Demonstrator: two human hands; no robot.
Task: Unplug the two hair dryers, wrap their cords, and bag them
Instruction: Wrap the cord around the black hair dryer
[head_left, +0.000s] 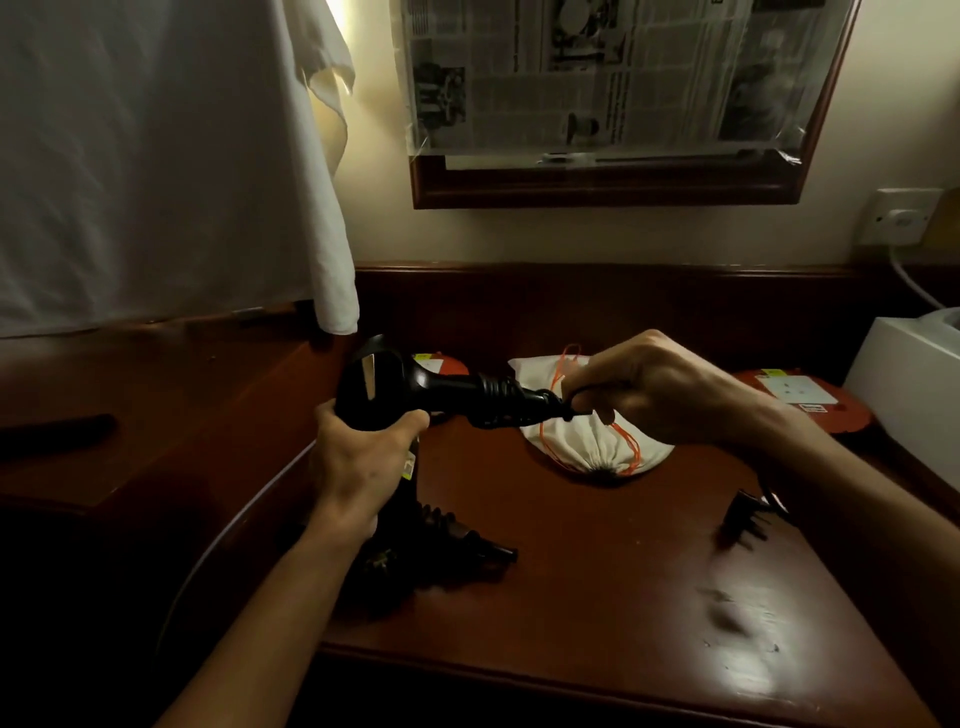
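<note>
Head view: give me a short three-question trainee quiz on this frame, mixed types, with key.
1. True or false: the left hand holds the body of the black plastic hair dryer.
2. What does the right hand pinch? A) the dryer's black cord at the handle end B) a plug C) the bag's string
3. Fill in: the white cloth drawstring bag has an ______ cord.

Key: 1 true; 2 A; 3 orange. A second black hair dryer and a loose black plug lie on the dark wooden desk.
</note>
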